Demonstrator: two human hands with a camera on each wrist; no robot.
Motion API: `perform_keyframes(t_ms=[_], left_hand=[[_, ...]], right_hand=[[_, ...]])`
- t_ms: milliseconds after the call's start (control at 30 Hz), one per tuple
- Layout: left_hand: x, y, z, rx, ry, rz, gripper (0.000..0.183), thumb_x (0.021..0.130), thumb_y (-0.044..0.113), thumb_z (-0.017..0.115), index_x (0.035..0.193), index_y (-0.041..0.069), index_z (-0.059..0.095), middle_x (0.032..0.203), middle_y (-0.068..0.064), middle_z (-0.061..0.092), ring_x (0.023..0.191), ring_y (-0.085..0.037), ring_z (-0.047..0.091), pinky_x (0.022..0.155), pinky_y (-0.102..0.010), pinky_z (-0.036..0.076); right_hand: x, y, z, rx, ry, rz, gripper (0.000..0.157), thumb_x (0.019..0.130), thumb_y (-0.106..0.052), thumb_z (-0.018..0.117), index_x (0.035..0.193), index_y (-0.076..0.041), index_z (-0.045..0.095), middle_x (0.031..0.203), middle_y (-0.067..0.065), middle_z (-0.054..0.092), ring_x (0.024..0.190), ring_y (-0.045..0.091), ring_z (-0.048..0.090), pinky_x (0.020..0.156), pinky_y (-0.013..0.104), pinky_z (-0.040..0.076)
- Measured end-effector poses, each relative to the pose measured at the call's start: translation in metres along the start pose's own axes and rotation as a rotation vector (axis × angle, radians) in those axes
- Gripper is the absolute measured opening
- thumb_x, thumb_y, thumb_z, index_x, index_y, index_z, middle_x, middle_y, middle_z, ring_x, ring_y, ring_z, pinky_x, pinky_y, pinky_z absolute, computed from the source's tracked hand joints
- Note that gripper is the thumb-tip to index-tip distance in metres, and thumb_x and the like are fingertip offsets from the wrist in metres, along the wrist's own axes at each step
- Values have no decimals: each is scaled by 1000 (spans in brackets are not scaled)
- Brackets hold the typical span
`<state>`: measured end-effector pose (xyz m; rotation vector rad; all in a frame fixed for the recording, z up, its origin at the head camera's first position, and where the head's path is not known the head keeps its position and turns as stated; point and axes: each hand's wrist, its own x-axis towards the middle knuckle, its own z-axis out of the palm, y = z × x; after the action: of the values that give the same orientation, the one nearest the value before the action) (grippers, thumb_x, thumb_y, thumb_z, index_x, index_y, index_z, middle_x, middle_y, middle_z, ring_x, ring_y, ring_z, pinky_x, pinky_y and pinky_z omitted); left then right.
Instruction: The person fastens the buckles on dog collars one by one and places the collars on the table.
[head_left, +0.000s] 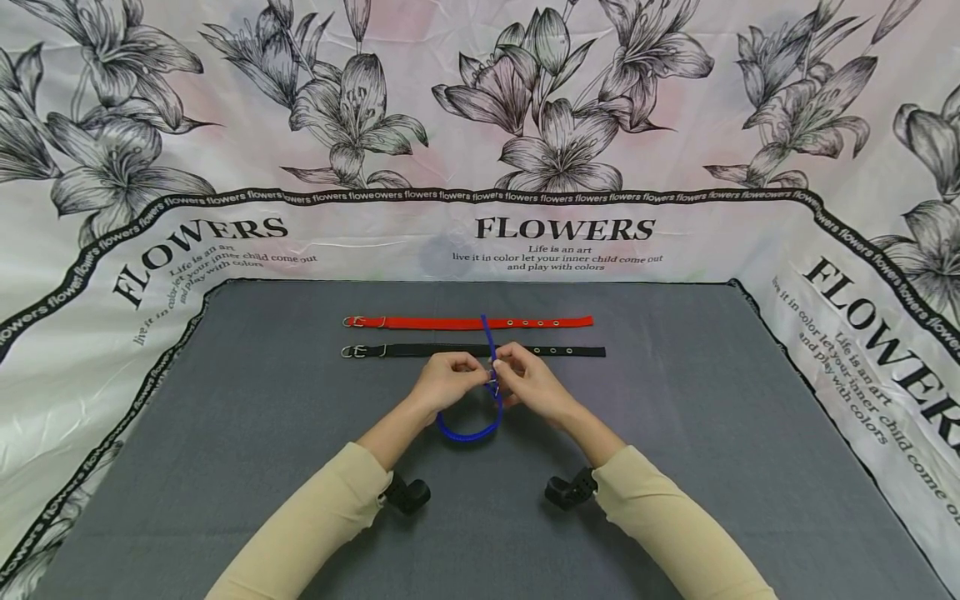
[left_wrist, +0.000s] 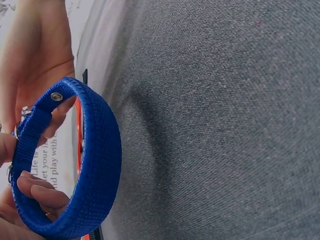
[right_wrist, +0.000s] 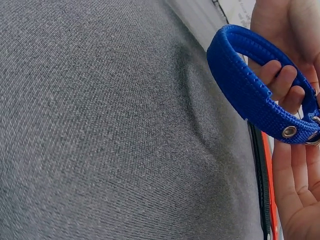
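Note:
A blue dog collar [head_left: 468, 437] is bent into a loop above the table, its free end [head_left: 487, 329] pointing up and away. My left hand [head_left: 450, 379] grips it beside the metal buckle, and in the left wrist view some left fingers [left_wrist: 47, 195] reach inside the loop. On the other side, my right hand [head_left: 534, 387] pinches the strap near the buckle [right_wrist: 314, 134]. An eyelet [right_wrist: 289, 131] shows in the strap just below the buckle in the right wrist view. The fingers partly hide the buckle.
Beyond the hands, a red collar [head_left: 450, 323] and a black collar [head_left: 420, 351] lie straight and parallel, buckles to the left. Grey cloth [head_left: 262, 400] covers the table. A white flower-printed cloth [head_left: 405, 242] borders it at the back and sides.

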<state>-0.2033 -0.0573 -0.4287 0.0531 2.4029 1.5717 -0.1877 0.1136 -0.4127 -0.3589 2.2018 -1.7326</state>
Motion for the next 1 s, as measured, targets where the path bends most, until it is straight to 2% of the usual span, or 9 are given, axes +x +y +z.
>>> perform_keyframes(t_ms=[233,400,533,633,733,867,1000], left_hand=[[0,4,0,20,-7,-9,9,81,25,69,79,17,70,81,1,65,79,-18,54,65,-30,42],[-1,4,-1,26,-24,-15,10,81,26,69,79,16,69,83,-4,65,77,-18,53,64,-29,42],[0,2,-1,11,-27,-7,11,82,28,69,83,17,70,85,-1,65,79,-17,54,65,-29,42],[1,1,-1,-29,-37,1,13,84,29,66,87,17,71,87,-3,64,76,-16,53,65,-30,44],[0,0,-3,-89,-51,7,14,86,28,64,91,17,70,92,-8,63,74,-21,55,67,-31,48],[-1,-3,-5,-158,-71,9,19,88,28,61,102,15,67,99,-10,63,84,-30,61,71,-31,52],[-2,-6,-7,-208,-95,7,29,91,27,59,112,7,62,105,-15,65,91,-33,63,74,-33,54]], right_hand=[[0,0,1,-8,12,-7,29,98,-15,44,120,4,44,98,14,54,82,18,58,75,55,50],[9,17,-4,-14,-11,-12,33,98,-17,46,123,3,44,97,13,54,82,21,58,74,54,51],[15,26,-8,-16,-10,-18,32,97,-21,48,122,0,47,97,12,55,81,21,58,71,51,52],[16,25,-9,-22,-5,-25,31,97,-23,48,120,-2,49,96,12,55,80,21,59,68,46,54],[15,25,-10,-29,5,-32,29,97,-24,48,118,-4,50,96,12,55,80,21,58,66,42,55],[15,24,-12,-30,30,-40,30,96,-27,49,116,-5,52,95,12,54,81,21,59,64,39,55],[15,24,-14,-22,38,-35,34,96,-27,50,119,-2,51,95,12,54,82,21,60,64,40,55]])
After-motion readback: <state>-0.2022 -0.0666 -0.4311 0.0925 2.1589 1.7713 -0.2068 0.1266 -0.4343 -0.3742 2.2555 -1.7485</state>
